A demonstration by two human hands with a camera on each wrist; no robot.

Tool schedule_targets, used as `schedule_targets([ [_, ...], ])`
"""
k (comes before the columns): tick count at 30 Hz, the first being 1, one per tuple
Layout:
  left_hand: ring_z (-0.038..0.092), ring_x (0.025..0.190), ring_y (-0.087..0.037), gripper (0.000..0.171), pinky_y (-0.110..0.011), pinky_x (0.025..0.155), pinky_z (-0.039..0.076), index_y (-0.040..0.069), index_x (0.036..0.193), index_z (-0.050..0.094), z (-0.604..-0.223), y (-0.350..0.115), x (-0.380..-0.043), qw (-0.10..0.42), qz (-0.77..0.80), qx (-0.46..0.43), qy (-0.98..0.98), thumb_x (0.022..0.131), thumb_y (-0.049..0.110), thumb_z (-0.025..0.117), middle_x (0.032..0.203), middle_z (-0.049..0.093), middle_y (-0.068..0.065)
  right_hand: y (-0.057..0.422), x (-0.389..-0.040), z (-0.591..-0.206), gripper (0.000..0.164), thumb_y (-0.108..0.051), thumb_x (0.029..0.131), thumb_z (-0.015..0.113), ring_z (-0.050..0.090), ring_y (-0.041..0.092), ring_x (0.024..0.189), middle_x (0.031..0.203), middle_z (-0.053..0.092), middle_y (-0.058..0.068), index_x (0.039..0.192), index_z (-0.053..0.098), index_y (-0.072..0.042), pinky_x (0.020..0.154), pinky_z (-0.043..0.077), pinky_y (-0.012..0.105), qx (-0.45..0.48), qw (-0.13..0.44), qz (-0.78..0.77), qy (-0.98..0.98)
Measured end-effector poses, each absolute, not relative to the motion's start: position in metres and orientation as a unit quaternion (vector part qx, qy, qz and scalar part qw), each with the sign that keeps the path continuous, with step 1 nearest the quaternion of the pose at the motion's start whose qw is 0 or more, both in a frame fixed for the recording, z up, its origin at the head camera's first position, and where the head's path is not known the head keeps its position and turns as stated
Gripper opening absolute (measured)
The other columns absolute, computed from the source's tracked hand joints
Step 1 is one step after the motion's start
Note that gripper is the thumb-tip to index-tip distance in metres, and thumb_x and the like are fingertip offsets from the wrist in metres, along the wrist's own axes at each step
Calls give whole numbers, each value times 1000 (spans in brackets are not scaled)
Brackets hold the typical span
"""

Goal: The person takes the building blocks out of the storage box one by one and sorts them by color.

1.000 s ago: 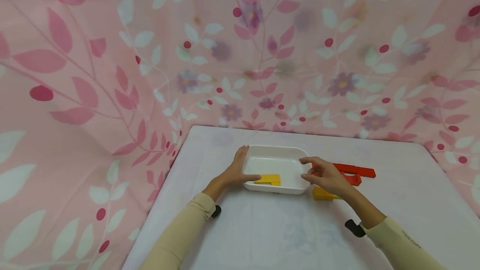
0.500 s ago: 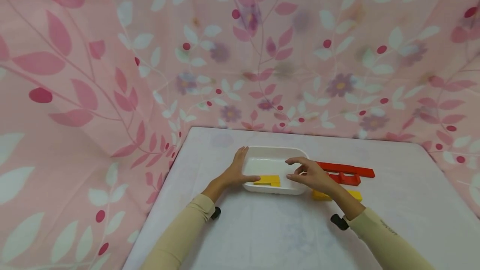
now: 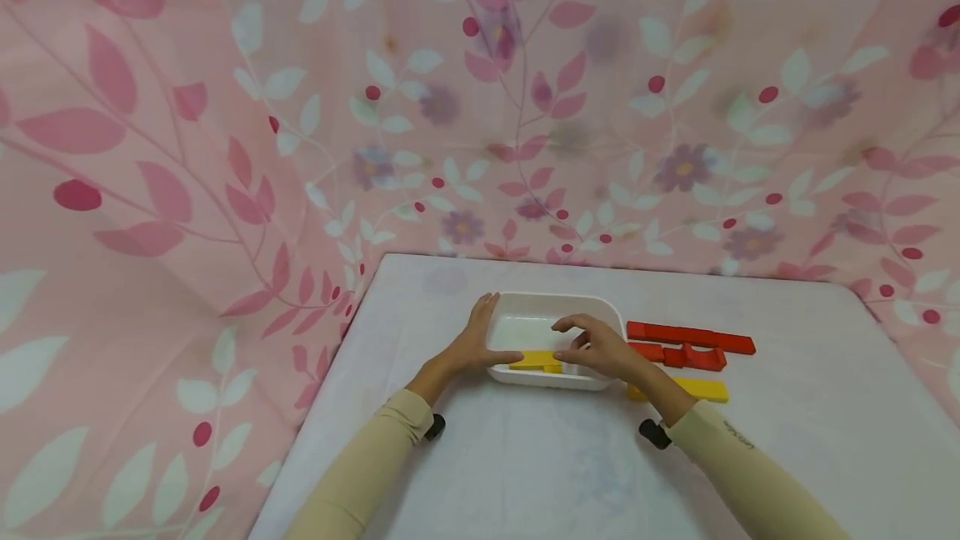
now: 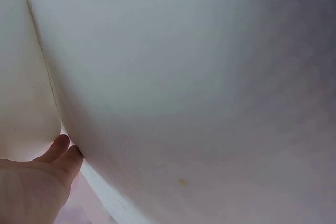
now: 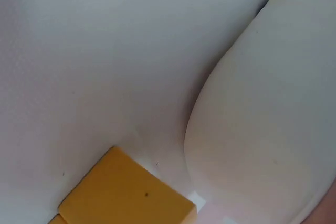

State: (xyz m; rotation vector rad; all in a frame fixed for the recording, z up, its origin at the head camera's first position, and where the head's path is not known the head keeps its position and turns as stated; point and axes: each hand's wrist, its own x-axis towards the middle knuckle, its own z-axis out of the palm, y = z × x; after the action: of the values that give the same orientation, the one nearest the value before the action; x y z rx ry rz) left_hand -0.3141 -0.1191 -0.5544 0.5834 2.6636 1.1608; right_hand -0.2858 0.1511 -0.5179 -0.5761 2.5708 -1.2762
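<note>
A white rectangular tray (image 3: 517, 380) lies on the table with a stepped yellow block (image 3: 542, 359) inside, near its front wall. My left hand (image 3: 468, 347) rests at the tray's left end, fingers straight along the side and thumb reaching over the front rim to the block's left end. In the left wrist view, fingertips (image 4: 72, 156) touch the tray's outer wall. Above the right part of the tray hovers my right hand (image 3: 603, 352), fingers loosely bent, thumb tip near the block's right end. Whether it touches the block I cannot tell.
Right of the tray lie a long red bar (image 3: 690, 335), a notched red piece (image 3: 682, 356) and a yellow piece (image 3: 701, 390), partly behind the right forearm. The right wrist view shows a yellow block (image 5: 126, 192) beside the tray wall. Floral cloth (image 3: 525, 107) hangs behind the white-covered table (image 3: 525, 457).
My right hand has moved left, from the tray's right rim to over its inside near the yellow block. The red and yellow pieces on the right are now less covered. The left hand stays.
</note>
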Motion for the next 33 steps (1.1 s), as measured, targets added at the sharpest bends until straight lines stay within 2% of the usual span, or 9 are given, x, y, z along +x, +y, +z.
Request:
schedule_targets([
  [6, 24, 136, -26, 117, -52, 108, 30, 25, 149, 4, -551, -118, -314, 83, 399, 192, 893, 62, 63, 73, 155, 1, 0, 146, -288, -520, 60, -45, 73, 74, 56, 18, 88, 126, 54, 6, 123, 54, -18, 79, 54, 27, -167, 98, -430, 882],
  [15, 24, 137, -27, 115, -53, 107, 31, 35, 147, 2, -548, -118, -314, 100, 390, 184, 897, 61, 68, 70, 155, -3, 3, 141, -295, -525, 61, -44, 73, 74, 55, 19, 83, 121, 54, 10, 124, 53, -17, 77, 51, 27, -165, 118, -423, 883],
  [26, 22, 137, -28, 114, -56, 106, 30, 30, 148, 5, -548, -121, -313, 100, 382, 189, 899, 62, 66, 71, 155, -3, 1, 133, -300, -528, 63, -46, 72, 74, 53, 19, 88, 121, 52, 8, 125, 51, -23, 82, 52, 31, -151, 130, -397, 896],
  [33, 25, 135, -28, 112, -53, 106, 33, 28, 148, 7, -553, -117, -312, 92, 385, 195, 898, 64, 63, 72, 154, -1, -1, 128, -302, -541, 58, -43, 73, 75, 50, 20, 91, 116, 52, 6, 123, 52, -23, 80, 49, 31, -166, 151, -392, 892],
])
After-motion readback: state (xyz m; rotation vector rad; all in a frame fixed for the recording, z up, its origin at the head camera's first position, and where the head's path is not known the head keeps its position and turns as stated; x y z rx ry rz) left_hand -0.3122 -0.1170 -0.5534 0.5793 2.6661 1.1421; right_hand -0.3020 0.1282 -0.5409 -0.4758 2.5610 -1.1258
